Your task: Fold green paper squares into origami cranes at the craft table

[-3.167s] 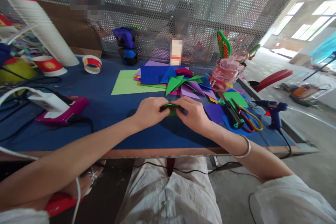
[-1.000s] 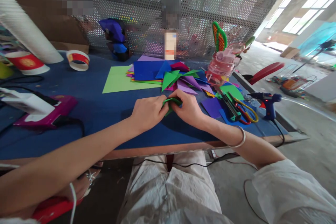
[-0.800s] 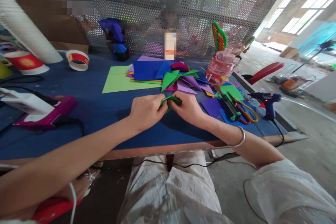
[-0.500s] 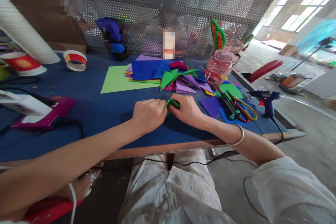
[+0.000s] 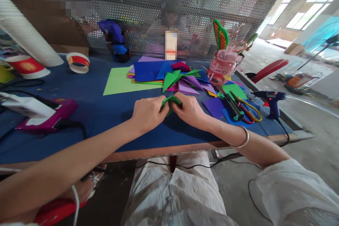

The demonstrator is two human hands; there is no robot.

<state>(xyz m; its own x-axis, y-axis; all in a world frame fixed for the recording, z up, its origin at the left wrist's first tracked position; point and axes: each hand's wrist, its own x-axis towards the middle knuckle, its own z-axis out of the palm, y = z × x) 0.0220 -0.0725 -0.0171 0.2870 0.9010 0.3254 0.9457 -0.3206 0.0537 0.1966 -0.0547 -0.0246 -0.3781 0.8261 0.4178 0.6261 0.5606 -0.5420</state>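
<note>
Both hands close their grip on one small green paper piece (image 5: 171, 101), held low over the near middle of the table (image 5: 100, 113). The left hand (image 5: 147, 113) pinches it from 9 o'clock, the right hand (image 5: 188, 110) from 3 o'clock, fingertips meeting on the paper. The piece already looks bent and partly folded; judging by its loose, rounded shape, the folding seems unfinished.

At 12 o'clock from the hands lies a pile of coloured paper sheets and triangles (image 5: 174, 76), with a light green sheet (image 5: 119, 82) beside it at 11 o'clock. At 2 o'clock stands a pink bottle (image 5: 224, 67). At 3 o'clock lie scissors (image 5: 250, 112) and a utility knife (image 5: 233, 106), and further out a blue glue gun (image 5: 271, 100). At 9 o'clock rests a magenta device (image 5: 53, 113). Nothing stands between the hands and the paper pile.
</note>
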